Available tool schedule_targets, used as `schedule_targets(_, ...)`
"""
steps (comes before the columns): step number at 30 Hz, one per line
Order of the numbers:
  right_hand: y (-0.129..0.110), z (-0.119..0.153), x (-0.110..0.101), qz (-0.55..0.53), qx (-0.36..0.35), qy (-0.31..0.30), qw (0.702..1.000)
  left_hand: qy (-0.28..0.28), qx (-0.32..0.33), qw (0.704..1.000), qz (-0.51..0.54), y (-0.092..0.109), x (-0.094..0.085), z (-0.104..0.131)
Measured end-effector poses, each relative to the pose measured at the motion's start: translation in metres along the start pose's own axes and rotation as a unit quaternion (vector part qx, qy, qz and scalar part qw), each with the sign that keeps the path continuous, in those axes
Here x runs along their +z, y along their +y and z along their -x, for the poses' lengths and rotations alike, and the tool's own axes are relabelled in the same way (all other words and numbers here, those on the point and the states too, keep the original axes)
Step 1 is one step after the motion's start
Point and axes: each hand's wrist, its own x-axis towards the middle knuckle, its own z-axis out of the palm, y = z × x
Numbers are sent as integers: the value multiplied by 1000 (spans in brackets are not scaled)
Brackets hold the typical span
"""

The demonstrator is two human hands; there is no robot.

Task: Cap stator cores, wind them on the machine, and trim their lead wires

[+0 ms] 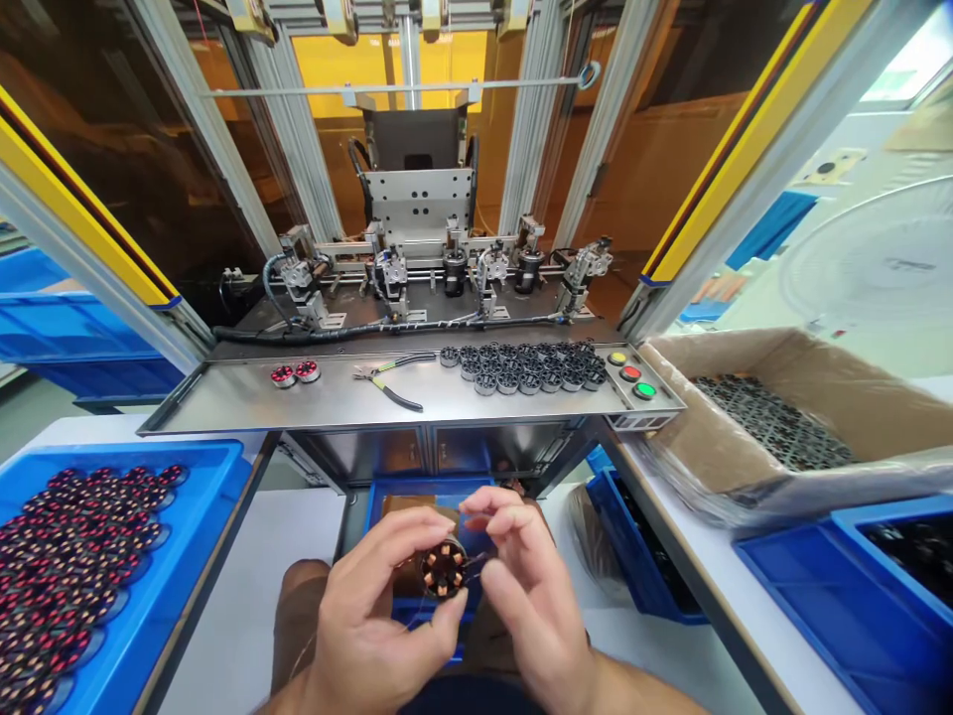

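My left hand (387, 606) grips a round motor stator (443, 568) between thumb and fingers, its copper windings and dark core facing up. Thin wires (475, 564) stick out from its right side towards my right hand (532, 586). The right thumb and fingertips are curled but apart, close to these wires; whether the thumb touches them I cannot tell. Both hands are over my lap, in front of the metal ledge (223, 402). On that ledge lie cutting pliers (391, 382) with open handles, two red-and-silver stators (295, 372), and rows of black round parts (525, 367).
A blue tray (215, 467) full of wound stators stands left. To the right are a plastic-lined carton (781, 348) of dark parts and blue bins (819, 596). Colored buttons (631, 373) sit at the ledge's right end, before a machine with fixtures (391, 273).
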Motion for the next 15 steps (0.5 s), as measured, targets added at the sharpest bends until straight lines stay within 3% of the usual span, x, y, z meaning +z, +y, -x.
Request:
schedule_targets(4,-8,-6,-1,53,-54,-13,997,-17,18,999,-32,2,-2,2)
schedule_targets(7,-10,-11,3,45,-14,29,998,-16,14,1000,-23,3,-1,2)
schedule_targets(10,-5,-11,5,0,30,58,998,-4,-20,999,45,2,0,-2)
schedule_targets(15,3,-6,2,-41,-14,13,999,29,-86,986,140,3,-4,-10)
